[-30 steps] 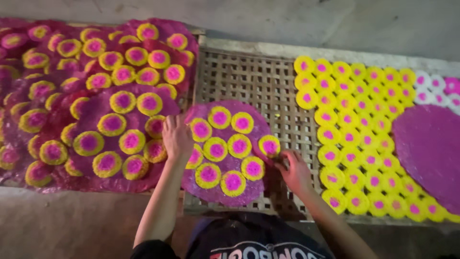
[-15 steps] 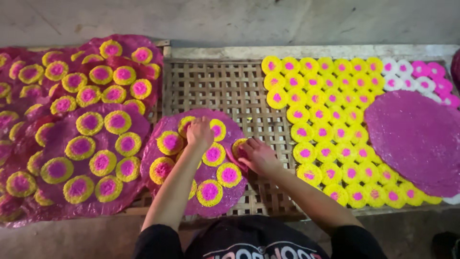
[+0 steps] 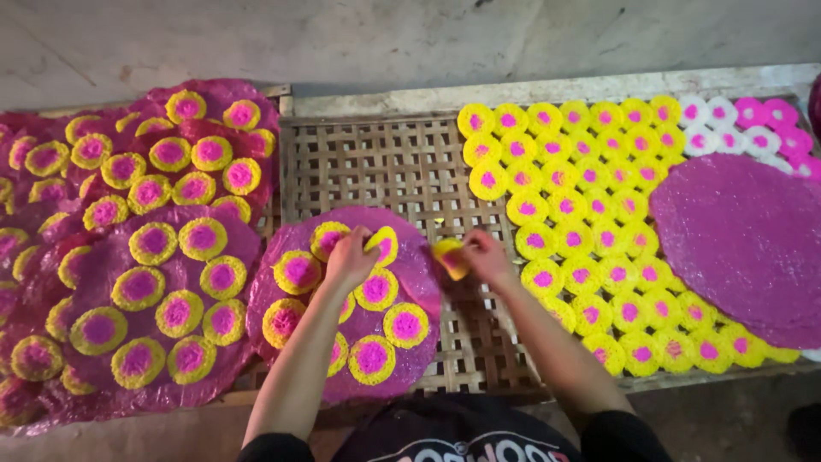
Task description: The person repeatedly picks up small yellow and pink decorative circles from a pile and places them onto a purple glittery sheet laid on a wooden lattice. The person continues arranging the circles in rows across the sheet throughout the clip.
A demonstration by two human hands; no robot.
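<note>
A round purple disc (image 3: pixel 423 274) lies on a woven bamboo tray (image 3: pixel 385 162) in front of me, covered with several yellow rosettes with pink centres. My left hand (image 3: pixel 349 259) rests on the disc's upper part, fingers pinching a yellow rosette (image 3: pixel 382 243) there. My right hand (image 3: pixel 486 255) hovers just right of the disc and holds another yellow-and-pink rosette (image 3: pixel 450 257) lifted off the tray.
Finished purple discs (image 3: pixel 162 299) with rosettes overlap at the left. Rows of loose yellow rosettes (image 3: pixel 581 197) fill the tray's right half, with white and pink ones (image 3: pixel 744 124) at the far right. A plain purple disc (image 3: pixel 744 248) lies over them. Grey concrete floor lies beyond.
The view shifted, so the disc sits further left. My right hand pulled off the disc's edge to the right with a rosette in it. My left hand stayed on the disc.
</note>
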